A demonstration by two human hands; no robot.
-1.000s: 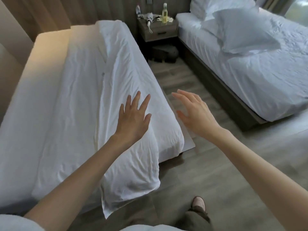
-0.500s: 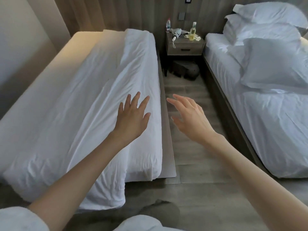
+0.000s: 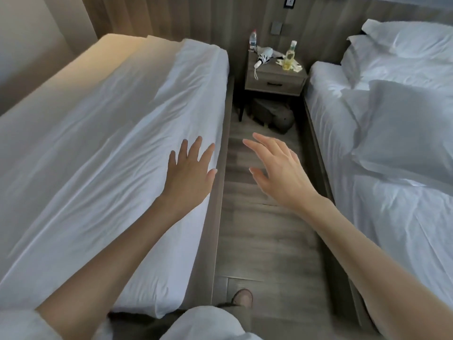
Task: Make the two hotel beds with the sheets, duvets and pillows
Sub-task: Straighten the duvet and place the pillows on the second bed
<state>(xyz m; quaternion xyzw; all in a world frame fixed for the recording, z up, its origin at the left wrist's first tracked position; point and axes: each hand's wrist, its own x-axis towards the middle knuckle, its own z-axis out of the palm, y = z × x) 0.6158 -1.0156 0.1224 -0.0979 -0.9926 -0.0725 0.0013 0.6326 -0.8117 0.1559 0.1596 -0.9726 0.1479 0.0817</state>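
A white sheet [image 3: 117, 153] lies wrinkled along the right half of the left bed [image 3: 61, 99], whose left part shows bare mattress. My left hand [image 3: 190, 173] hovers with spread fingers over the sheet's right edge and holds nothing. My right hand [image 3: 279, 173] is open above the aisle floor between the beds, fingers relaxed. The right bed [image 3: 382, 217] carries a white sheet, a loose pillow [image 3: 404, 128] lying on it, and two stacked pillows [image 3: 404, 45] at its head.
A narrow wooden-floored aisle [image 3: 264, 241] runs between the two bed frames. At its far end stands a nightstand [image 3: 274, 77] with bottles and a folded umbrella, and a dark bag [image 3: 274, 114] lies under it. My foot [image 3: 242, 296] is in the aisle.
My view has moved from the foot of the left bed into the aisle, facing the headboard wall. Both hands stay open and raised; the sheet has not visibly moved.
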